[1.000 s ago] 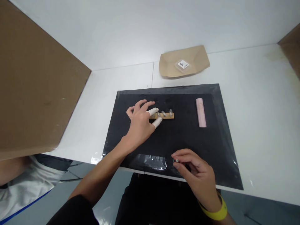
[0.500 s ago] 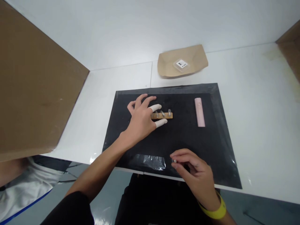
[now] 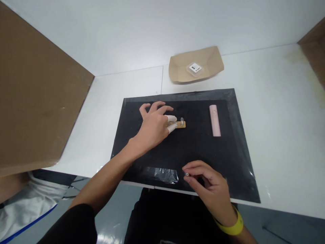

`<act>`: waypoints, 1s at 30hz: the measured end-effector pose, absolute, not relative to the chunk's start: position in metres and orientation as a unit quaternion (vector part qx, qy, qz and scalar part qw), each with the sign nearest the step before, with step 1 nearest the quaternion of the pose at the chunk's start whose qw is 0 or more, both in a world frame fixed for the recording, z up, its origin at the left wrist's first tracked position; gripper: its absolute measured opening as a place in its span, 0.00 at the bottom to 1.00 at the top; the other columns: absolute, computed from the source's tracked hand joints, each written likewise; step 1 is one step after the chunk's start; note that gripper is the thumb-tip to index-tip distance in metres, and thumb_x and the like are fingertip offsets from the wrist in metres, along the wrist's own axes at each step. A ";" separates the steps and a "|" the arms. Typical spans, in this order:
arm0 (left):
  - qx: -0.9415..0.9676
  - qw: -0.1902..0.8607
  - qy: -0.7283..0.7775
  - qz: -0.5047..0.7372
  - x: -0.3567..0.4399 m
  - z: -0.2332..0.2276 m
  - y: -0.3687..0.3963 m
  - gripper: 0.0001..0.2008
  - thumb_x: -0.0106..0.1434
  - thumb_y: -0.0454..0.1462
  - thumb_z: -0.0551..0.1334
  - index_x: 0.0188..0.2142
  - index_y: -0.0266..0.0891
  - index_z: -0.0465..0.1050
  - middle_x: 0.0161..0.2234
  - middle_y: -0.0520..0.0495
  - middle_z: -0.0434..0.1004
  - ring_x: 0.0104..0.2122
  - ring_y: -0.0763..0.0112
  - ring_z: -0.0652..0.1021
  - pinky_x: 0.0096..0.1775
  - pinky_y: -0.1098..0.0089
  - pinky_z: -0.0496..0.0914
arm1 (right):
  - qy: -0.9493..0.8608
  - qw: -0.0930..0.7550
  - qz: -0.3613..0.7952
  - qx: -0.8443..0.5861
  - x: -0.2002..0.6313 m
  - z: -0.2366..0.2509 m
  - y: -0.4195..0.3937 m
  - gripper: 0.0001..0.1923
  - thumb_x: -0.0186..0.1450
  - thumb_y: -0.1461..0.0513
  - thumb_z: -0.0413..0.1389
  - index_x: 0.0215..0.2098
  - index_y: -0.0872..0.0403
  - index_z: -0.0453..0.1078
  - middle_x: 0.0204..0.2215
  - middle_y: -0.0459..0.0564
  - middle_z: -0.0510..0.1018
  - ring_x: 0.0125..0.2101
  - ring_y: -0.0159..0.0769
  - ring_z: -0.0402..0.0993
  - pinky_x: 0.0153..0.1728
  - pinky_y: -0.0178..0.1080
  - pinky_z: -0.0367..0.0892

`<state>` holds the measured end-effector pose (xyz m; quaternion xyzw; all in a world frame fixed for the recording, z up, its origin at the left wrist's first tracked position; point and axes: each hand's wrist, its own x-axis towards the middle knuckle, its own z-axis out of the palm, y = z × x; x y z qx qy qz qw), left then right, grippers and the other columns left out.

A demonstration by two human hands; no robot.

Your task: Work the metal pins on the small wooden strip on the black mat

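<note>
Closing over the wooden strip (image 3: 180, 124), the capped fingertips (image 3: 172, 118) of the left hand (image 3: 152, 127) now pinch at its left end, where half a second ago they lay spread apart on either side of it; more of the strip is covered than before, and only one of its small clear pegs (image 3: 182, 120) shows past the fingers. That suggests the grip on the strip has tightened, though whether the fingers hold a peg or merely press the wood I cannot tell. The right hand (image 3: 208, 184) has hardly moved: thumb and forefinger are nearly shut on a tiny metal piece (image 3: 187, 174), held near the front edge of the black mat (image 3: 228, 159), well apart from the strip. Beside that hand lies a patch of clear film (image 3: 164, 174). Farther right on the mat lies a pink stick (image 3: 214, 120), and beyond the mat a paper tray (image 3: 177, 69) holds a small labelled packet (image 3: 194, 68) on the white table (image 3: 279, 101).
</note>
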<state>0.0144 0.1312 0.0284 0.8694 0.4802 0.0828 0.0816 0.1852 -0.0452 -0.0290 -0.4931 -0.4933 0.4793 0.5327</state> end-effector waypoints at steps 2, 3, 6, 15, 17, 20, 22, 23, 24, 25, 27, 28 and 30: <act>0.869 0.082 0.481 0.087 0.016 0.028 0.132 0.02 0.67 0.37 0.71 0.37 0.45 0.84 0.56 0.47 0.83 0.64 0.48 0.71 0.62 0.40 0.52 | -0.493 0.530 0.481 -0.495 0.185 -0.029 -0.045 0.05 0.67 0.66 0.65 0.37 0.48 0.81 0.39 0.48 0.84 0.34 0.32 0.83 0.31 0.30 0.78; 0.868 0.082 0.481 0.089 0.016 0.028 0.132 0.02 0.67 0.37 0.71 0.36 0.45 0.84 0.56 0.47 0.84 0.63 0.49 0.72 0.62 0.40 0.52 | -0.492 0.530 0.482 -0.495 0.185 -0.029 -0.045 0.05 0.67 0.66 0.65 0.37 0.48 0.81 0.39 0.48 0.84 0.34 0.31 0.83 0.31 0.30 0.78; 0.866 0.083 0.484 0.094 0.019 0.028 0.133 0.05 0.67 0.37 0.71 0.32 0.45 0.83 0.54 0.48 0.84 0.61 0.50 0.73 0.62 0.41 0.52 | -0.491 0.531 0.484 -0.493 0.185 -0.029 -0.045 0.05 0.67 0.66 0.66 0.37 0.48 0.81 0.38 0.47 0.84 0.33 0.31 0.83 0.30 0.30 0.77; 0.867 0.063 0.488 0.080 0.021 0.028 0.137 0.08 0.64 0.33 0.70 0.27 0.43 0.82 0.50 0.47 0.86 0.57 0.50 0.75 0.62 0.41 0.52 | -0.501 0.528 0.478 -0.492 0.186 -0.028 -0.044 0.05 0.67 0.66 0.65 0.37 0.48 0.81 0.38 0.47 0.84 0.33 0.30 0.82 0.31 0.29 0.77; 0.875 0.053 0.475 0.078 0.019 0.030 0.138 0.04 0.64 0.35 0.71 0.32 0.42 0.83 0.52 0.45 0.85 0.59 0.49 0.74 0.62 0.40 0.52 | -0.502 0.529 0.476 -0.491 0.186 -0.027 -0.044 0.05 0.67 0.66 0.65 0.37 0.48 0.81 0.38 0.47 0.85 0.33 0.30 0.83 0.31 0.29 0.77; 0.884 0.048 0.459 0.073 0.017 0.034 0.138 0.07 0.64 0.37 0.72 0.43 0.43 0.83 0.57 0.43 0.82 0.63 0.46 0.71 0.62 0.41 0.52 | -0.503 0.526 0.476 -0.494 0.185 -0.027 -0.044 0.04 0.67 0.66 0.65 0.37 0.49 0.81 0.37 0.48 0.85 0.33 0.31 0.83 0.30 0.30 0.77; 0.890 0.056 0.449 0.063 0.016 0.038 0.138 0.09 0.64 0.37 0.72 0.45 0.45 0.83 0.59 0.44 0.81 0.65 0.46 0.69 0.62 0.42 0.52 | -0.503 0.524 0.476 -0.496 0.185 -0.028 -0.044 0.04 0.67 0.66 0.65 0.37 0.49 0.81 0.38 0.48 0.85 0.33 0.32 0.83 0.30 0.30 0.77; 0.892 0.062 0.444 0.058 0.016 0.039 0.138 0.09 0.64 0.37 0.72 0.45 0.46 0.83 0.60 0.44 0.80 0.65 0.46 0.69 0.62 0.42 0.52 | -0.503 0.525 0.475 -0.496 0.185 -0.028 -0.044 0.05 0.67 0.66 0.65 0.37 0.49 0.81 0.38 0.48 0.85 0.33 0.31 0.83 0.30 0.30 0.77; 0.895 0.068 0.437 0.053 0.016 0.040 0.138 0.09 0.64 0.36 0.72 0.45 0.46 0.83 0.60 0.45 0.80 0.66 0.47 0.69 0.62 0.42 0.52 | -0.502 0.525 0.475 -0.497 0.185 -0.028 -0.044 0.05 0.67 0.66 0.65 0.37 0.48 0.81 0.38 0.48 0.85 0.33 0.31 0.83 0.31 0.30 0.77; 0.898 0.072 0.431 0.048 0.016 0.041 0.138 0.09 0.64 0.35 0.71 0.45 0.46 0.83 0.60 0.46 0.80 0.66 0.47 0.68 0.62 0.43 0.52 | -0.502 0.525 0.475 -0.496 0.185 -0.028 -0.045 0.05 0.67 0.66 0.65 0.37 0.48 0.81 0.38 0.48 0.85 0.33 0.31 0.83 0.31 0.30 0.77; 0.900 0.078 0.427 0.041 0.016 0.042 0.139 0.10 0.64 0.34 0.71 0.45 0.46 0.83 0.60 0.46 0.80 0.66 0.48 0.68 0.62 0.44 0.51 | -0.502 0.525 0.477 -0.495 0.185 -0.028 -0.045 0.05 0.67 0.65 0.65 0.37 0.48 0.81 0.38 0.48 0.84 0.33 0.31 0.83 0.30 0.30 0.77; 0.900 0.080 0.427 0.039 0.016 0.042 0.139 0.10 0.64 0.36 0.72 0.45 0.46 0.83 0.60 0.45 0.80 0.66 0.48 0.68 0.62 0.44 0.51 | -0.502 0.524 0.477 -0.495 0.185 -0.028 -0.045 0.05 0.67 0.65 0.65 0.37 0.48 0.81 0.38 0.48 0.84 0.33 0.31 0.83 0.30 0.30 0.77; 0.896 0.085 0.433 0.040 0.018 0.042 0.139 0.11 0.63 0.42 0.74 0.45 0.45 0.83 0.60 0.43 0.80 0.66 0.47 0.68 0.62 0.43 0.51 | -0.505 0.524 0.475 -0.495 0.185 -0.028 -0.044 0.05 0.67 0.65 0.65 0.37 0.48 0.81 0.38 0.48 0.85 0.34 0.32 0.83 0.31 0.30 0.77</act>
